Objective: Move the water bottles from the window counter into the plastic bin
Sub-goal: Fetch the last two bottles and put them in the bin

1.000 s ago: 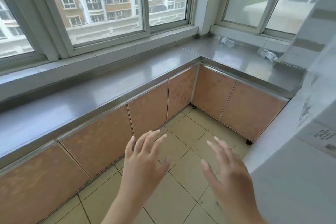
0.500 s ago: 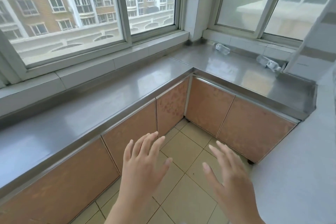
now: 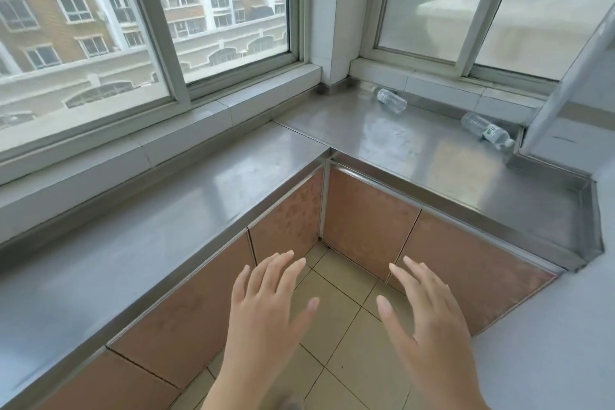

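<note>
Two clear plastic water bottles lie on their sides on the steel window counter [image 3: 382, 143], along its back edge under the right-hand window. One bottle [image 3: 391, 100] is near the corner pillar; the other bottle [image 3: 487, 130], with a green label, lies further right by a white wall. My left hand [image 3: 266, 306] and my right hand [image 3: 424, 319] are held out low over the tiled floor, fingers spread, both empty and well short of the bottles. No plastic bin is in view.
The L-shaped steel counter runs along the left windows and turns at the corner. Orange cabinet doors [image 3: 366, 226] sit below it. A white wall or appliance [image 3: 549, 343] fills the right side. Beige floor tiles [image 3: 336, 309] lie between the hands.
The view has moved closer to the corner and turned right, so the bottles appear larger and nearer. Both hands stay raised, open and empty.
</note>
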### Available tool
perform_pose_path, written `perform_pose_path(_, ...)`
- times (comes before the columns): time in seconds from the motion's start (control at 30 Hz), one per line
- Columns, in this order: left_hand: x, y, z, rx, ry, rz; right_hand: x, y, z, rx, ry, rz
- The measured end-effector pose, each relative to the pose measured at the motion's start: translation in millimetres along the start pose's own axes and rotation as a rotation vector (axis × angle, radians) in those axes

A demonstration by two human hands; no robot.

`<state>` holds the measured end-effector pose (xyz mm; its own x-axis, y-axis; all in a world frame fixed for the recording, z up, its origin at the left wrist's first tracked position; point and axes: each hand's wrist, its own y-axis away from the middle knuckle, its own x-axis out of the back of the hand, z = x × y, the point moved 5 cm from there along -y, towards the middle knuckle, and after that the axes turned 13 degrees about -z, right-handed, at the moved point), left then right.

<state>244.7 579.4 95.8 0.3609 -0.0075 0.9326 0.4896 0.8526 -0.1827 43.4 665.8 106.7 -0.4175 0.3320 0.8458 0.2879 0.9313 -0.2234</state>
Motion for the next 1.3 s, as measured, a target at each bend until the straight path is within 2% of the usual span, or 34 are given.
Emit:
perform_pose_path(0.17,-25,-97,-6,-0.060,0.015,-0.003,-14,-78,27,-0.056,0.020,0.002)
perform_pose_path(0.43,-57,-269,-11,-0.183,0.010,-0.098,-25,-209,66,-0.149,0.080,0.027)
perform_pose_path(0.57,-72,-346,4,-0.252,-0.020,-0.198,-18,-256,92,-0.232,0.102,0.059)
perform_pose_path(0.77,-109,-439,37,-0.319,-0.006,-0.262,-11,-328,151,-0.316,0.134,0.059)
perform_pose_path(1.0,-159,-546,73,-0.265,-0.007,-0.299,-3,-435,249,-0.297,0.106,-0.008)
perform_pose_path(1.3,-200,-657,108,-0.171,0.021,-0.366,7,-539,326,-0.279,0.089,-0.051)
